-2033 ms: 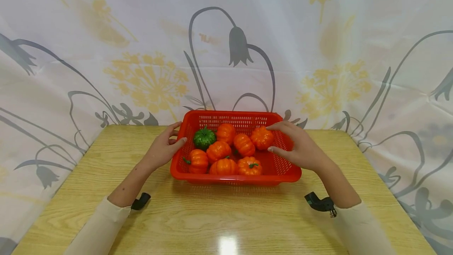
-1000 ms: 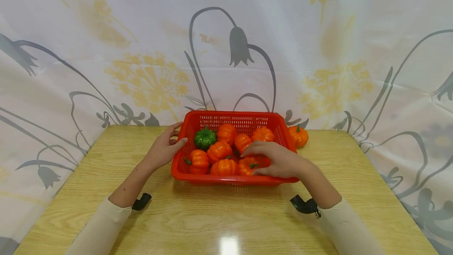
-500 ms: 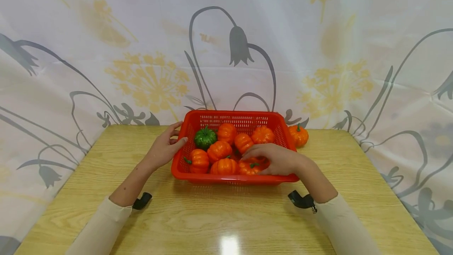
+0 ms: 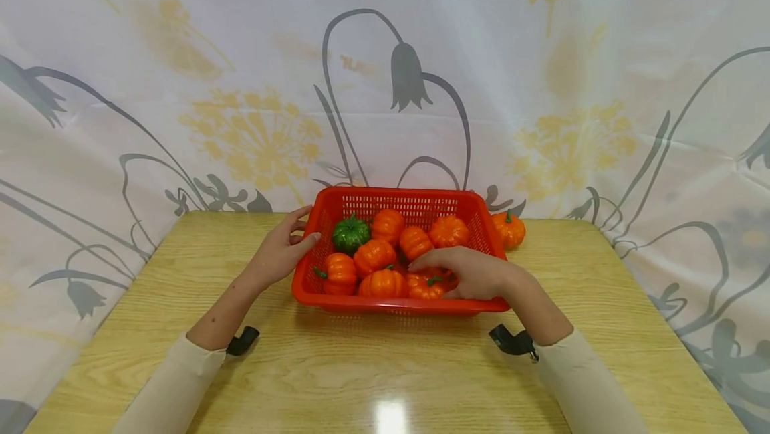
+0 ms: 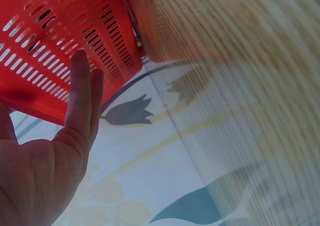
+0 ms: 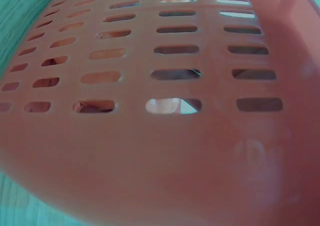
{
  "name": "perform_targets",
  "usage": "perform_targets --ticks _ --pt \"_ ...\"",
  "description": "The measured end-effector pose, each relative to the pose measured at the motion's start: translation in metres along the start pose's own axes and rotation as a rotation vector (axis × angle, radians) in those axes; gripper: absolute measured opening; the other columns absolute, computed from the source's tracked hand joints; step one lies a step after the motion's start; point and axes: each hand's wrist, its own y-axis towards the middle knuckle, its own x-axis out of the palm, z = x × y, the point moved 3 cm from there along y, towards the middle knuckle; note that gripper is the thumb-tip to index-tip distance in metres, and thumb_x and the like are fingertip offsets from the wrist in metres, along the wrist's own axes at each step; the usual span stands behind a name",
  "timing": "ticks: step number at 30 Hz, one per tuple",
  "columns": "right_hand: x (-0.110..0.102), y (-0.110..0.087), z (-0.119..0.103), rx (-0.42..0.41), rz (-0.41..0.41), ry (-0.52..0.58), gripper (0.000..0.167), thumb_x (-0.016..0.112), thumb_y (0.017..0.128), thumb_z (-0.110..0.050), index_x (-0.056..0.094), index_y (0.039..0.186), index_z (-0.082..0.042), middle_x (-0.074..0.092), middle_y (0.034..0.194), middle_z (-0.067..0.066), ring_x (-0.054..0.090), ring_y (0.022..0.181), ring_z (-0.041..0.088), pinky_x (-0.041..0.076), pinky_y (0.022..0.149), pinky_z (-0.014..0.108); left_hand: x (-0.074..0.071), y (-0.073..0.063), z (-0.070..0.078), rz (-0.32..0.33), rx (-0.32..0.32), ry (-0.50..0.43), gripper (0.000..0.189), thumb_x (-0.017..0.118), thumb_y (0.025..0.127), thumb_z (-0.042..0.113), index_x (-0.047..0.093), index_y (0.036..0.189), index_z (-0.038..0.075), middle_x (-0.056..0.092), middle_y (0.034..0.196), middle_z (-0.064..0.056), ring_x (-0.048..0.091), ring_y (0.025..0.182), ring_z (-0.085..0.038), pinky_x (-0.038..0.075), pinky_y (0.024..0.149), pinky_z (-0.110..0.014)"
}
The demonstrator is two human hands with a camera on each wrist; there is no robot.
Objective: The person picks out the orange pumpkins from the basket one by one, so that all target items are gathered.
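A red plastic basket [image 4: 391,305] with slotted walls holds several small orange pumpkins [image 4: 385,283] and one green pumpkin [image 4: 350,233]. At its left end my left hand [image 4: 279,250] holds the rim, thumb over the edge and fingers outside. Those fingers [image 5: 79,95] lie fairly straight along the slotted outer wall in the left wrist view. My right hand [image 4: 475,272] reaches into the front right of the basket, its fingers and thumb around an orange pumpkin with a green stem [image 4: 424,285]. In the right wrist view the basket wall [image 6: 135,156] hides that hand.
Another orange pumpkin [image 4: 508,229] sits on the wooden table [image 4: 361,367], just outside the basket's right end. Behind the table hangs a flower-printed cloth [image 4: 240,53]. A black wrist mount [image 4: 512,340] shows beneath the right forearm.
From the basket's right end, my right hand has moved left and nearer, down onto the front right pumpkin, with little motion lately. The pumpkin outside has come into view. My left hand stays put.
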Motion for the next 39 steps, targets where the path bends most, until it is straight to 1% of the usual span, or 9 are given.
perform_targets --ticks 4,11,17,21,27,34,39 --pt "0.0 0.0 -0.001 0.001 0.004 0.0 0.062 0.084 0.088 -0.001 0.066 0.145 -0.017 0.064 0.145 -0.006 0.058 0.137 0.019 0.047 0.116 0.047 0.0 0.0 0.0 0.0 0.001 -0.003 0.068 0.061 0.109 0.02 0.028 0.168 0.008 0.055 0.146 -0.028 0.066 0.124 -0.045 0.064 0.089 -0.051" --pt "-0.001 0.0 -0.002 -0.005 0.016 -0.009 0.061 0.084 0.088 -0.005 0.066 0.145 -0.018 0.064 0.145 -0.006 0.057 0.138 0.019 0.044 0.119 0.048 0.0 0.0 0.0 0.001 0.009 0.01 0.068 0.061 0.109 0.021 0.028 0.168 0.009 0.055 0.146 -0.027 0.066 0.124 -0.044 0.064 0.089 -0.05" --pt "-0.003 -0.003 -0.004 -0.004 0.014 -0.003 0.06 0.084 0.09 -0.006 0.065 0.145 -0.018 0.064 0.146 -0.006 0.059 0.136 0.018 0.047 0.116 0.046 0.0 -0.001 0.001 0.003 0.006 0.012 0.068 0.06 0.109 0.02 0.028 0.168 0.009 0.055 0.146 -0.027 0.067 0.124 -0.043 0.064 0.089 -0.05" --pt "-0.005 -0.005 -0.006 -0.023 0.021 -0.01 0.059 0.085 0.09 -0.007 0.065 0.145 -0.016 0.064 0.145 -0.004 0.061 0.132 0.018 0.05 0.113 0.045 0.001 -0.001 0.001 0.006 0.005 0.015 0.068 0.06 0.109 0.019 0.028 0.168 0.009 0.056 0.145 -0.027 0.067 0.124 -0.043 0.064 0.089 -0.05" --pt "-0.01 -0.008 -0.007 -0.031 0.028 -0.013 0.059 0.085 0.09 -0.008 0.064 0.145 -0.016 0.063 0.146 -0.005 0.06 0.133 0.018 0.051 0.112 0.045 0.0 0.001 0.0 0.007 0.01 0.018 0.068 0.06 0.109 0.02 0.027 0.168 0.008 0.055 0.145 -0.027 0.066 0.125 -0.043 0.064 0.089 -0.05" --pt "-0.018 -0.015 -0.008 -0.066 0.068 0.024 0.063 0.086 0.088 -0.006 0.063 0.147 -0.012 0.062 0.148 0.001 0.064 0.128 0.022 0.056 0.107 0.045 0.0 0.001 0.0 0.012 0.002 0.021 0.068 0.06 0.109 0.018 0.028 0.168 0.008 0.056 0.144 -0.027 0.067 0.122 -0.043 0.064 0.087 -0.05" --pt "-0.023 -0.02 -0.009 -0.055 0.075 0.029 0.066 0.086 0.088 -0.008 0.061 0.148 -0.015 0.061 0.15 -0.002 0.061 0.132 0.021 0.055 0.108 0.044 0.0 0.0 0.002 0.011 0.001 0.022 0.067 0.06 0.109 0.019 0.029 0.167 0.008 0.056 0.144 -0.027 0.067 0.123 -0.044 0.064 0.088 -0.05"
